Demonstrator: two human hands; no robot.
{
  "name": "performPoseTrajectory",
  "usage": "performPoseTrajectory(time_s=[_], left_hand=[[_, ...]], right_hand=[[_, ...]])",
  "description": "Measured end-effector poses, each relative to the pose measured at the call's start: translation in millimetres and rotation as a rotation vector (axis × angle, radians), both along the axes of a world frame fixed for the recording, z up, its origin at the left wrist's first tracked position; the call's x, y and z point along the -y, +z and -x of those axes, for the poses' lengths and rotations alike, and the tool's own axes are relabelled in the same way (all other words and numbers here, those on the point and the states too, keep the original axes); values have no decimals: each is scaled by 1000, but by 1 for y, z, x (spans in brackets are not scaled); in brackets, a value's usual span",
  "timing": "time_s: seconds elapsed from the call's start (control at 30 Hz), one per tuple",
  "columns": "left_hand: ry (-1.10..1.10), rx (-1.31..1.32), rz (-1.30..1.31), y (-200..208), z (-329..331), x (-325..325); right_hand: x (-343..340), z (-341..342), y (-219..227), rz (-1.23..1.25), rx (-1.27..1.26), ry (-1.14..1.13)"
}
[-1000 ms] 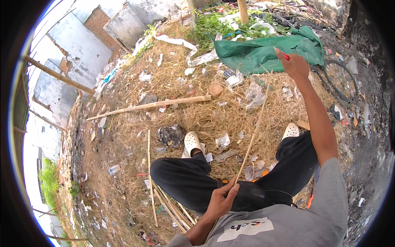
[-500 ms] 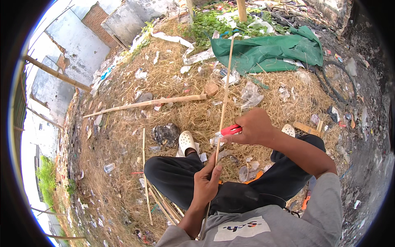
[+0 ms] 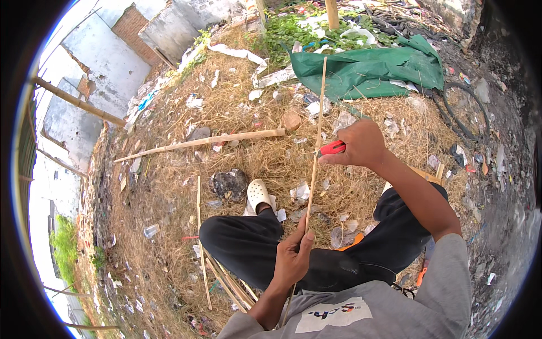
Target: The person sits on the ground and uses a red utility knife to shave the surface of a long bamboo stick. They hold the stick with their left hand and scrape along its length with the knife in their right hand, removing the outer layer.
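A long, thin bamboo strip [image 3: 319,121] slants up from my lap, its far tip over the edge of the green sheet. Near its lower part my left hand [image 3: 293,257] is closed round it, thumb lying along the strip. My right hand [image 3: 359,145] grips a red utility knife [image 3: 332,148], its front end against the strip, well above the left hand. The blade itself is too small to make out. Several more bamboo strips [image 3: 226,282] lie on the ground beside my left leg, and one thin strip [image 3: 200,226] lies apart from them.
Dry grass and litter cover the ground. A bamboo pole [image 3: 226,138] lies ahead to the left, near a dark lump [image 3: 228,185]. Beyond is a crumpled green sheet [image 3: 372,70], with a black hose [image 3: 463,116] to its right. Broken walls [image 3: 107,56] stand at far left.
My right hand and the knife have moved forward along the strip, away from my body. The strip has swung slightly right and its tip sits a little nearer; my left hand shifted slightly right.
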State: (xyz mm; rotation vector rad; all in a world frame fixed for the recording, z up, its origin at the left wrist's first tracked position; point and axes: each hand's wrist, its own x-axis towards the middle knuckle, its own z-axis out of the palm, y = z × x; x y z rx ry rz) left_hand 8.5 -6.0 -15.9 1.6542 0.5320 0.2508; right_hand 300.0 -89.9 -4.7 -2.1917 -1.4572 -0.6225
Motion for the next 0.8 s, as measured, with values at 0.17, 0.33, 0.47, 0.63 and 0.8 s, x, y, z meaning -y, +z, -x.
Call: performPoseTrajectory(time_s=[0.17,0.33,0.47,0.63,0.8], left_hand=[[-67,-45,149,-3,20,9],[50,-73,364,9,52,13],[-8,-48,244,4,31,-11],[-23,-12,151,10,23,-10],[-17,58,-4,4,17,0]], right_hand=[[-1,-35,0,-12,-1,-176],[51,-111,10,-64,-355,-613],[27,-45,25,-71,-484,-437],[15,31,13,98,-285,-75],[10,18,8,84,-126,-63]])
